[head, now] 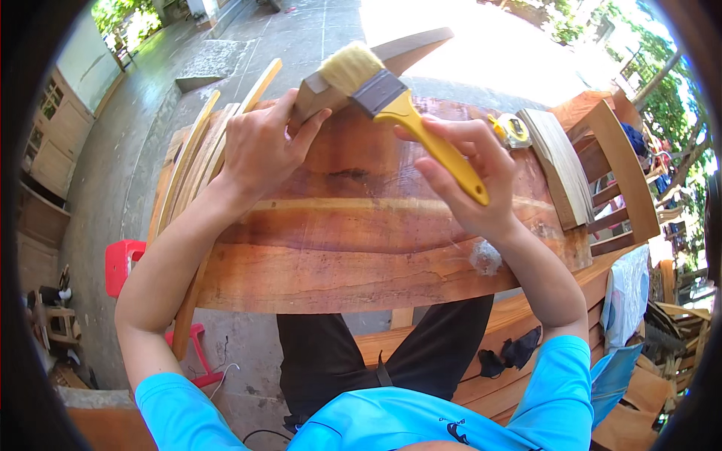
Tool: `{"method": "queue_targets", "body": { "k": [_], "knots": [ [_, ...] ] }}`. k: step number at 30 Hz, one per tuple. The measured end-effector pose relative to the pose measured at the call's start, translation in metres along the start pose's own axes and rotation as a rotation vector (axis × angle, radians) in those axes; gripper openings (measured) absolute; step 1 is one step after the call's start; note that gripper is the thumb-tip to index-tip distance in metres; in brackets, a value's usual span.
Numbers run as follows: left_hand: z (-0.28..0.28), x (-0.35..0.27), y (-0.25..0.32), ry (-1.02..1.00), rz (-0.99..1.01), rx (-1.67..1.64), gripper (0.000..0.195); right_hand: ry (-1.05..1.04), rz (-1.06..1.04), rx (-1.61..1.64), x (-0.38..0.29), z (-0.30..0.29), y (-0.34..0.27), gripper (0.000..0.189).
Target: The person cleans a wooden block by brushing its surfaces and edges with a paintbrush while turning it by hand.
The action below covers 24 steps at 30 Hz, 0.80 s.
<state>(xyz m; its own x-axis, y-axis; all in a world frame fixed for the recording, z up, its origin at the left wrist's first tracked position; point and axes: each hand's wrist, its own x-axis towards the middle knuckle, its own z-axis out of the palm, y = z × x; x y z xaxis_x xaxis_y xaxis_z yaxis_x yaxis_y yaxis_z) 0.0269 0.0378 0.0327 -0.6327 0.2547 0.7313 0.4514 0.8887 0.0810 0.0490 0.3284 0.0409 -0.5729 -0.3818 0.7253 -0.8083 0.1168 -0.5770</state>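
My left hand (265, 138) grips the near end of a curved wooden piece (414, 49), which is held up above the far part of the wooden tabletop (350, 225). In my right hand (471, 169) is a flat paintbrush (386, 93) with a yellow handle, a dark ferrule and pale bristles. Its bristles lie against the wooden piece close to its held end, and they cover part of it. My right fingers and thumb hold the handle from both sides.
Long wooden strips (192, 146) lie along the tabletop's left edge. A tape measure (510, 131) and a grey-brown board (555, 169) are at the right, beside a wooden chair back (626, 175). A clear crumpled lump (485, 257) sits near my right forearm. A red plastic stool (121, 268) stands left.
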Motion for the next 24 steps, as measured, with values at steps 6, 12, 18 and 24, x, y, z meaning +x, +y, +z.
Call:
{"method": "queue_targets", "body": {
  "k": [6, 12, 18, 24],
  "knots": [
    [0.007, 0.002, 0.006, -0.003, 0.017, -0.019, 0.038, 0.116, 0.084, -0.053, -0.001, -0.014, 0.019, 0.031],
    [0.003, -0.002, -0.001, 0.018, 0.059, -0.078, 0.037, -0.098, -0.377, -0.077, 0.011, -0.007, 0.019, 0.036],
    [0.005, 0.003, 0.008, -0.069, -0.069, 0.037, 0.039, 0.166, -0.18, -0.046, 0.004, -0.023, 0.008, 0.03],
    [0.008, -0.001, 0.005, 0.034, 0.035, -0.011, 0.039, 0.092, -0.118, -0.188, 0.009, -0.02, 0.019, 0.029]
  ]
}}
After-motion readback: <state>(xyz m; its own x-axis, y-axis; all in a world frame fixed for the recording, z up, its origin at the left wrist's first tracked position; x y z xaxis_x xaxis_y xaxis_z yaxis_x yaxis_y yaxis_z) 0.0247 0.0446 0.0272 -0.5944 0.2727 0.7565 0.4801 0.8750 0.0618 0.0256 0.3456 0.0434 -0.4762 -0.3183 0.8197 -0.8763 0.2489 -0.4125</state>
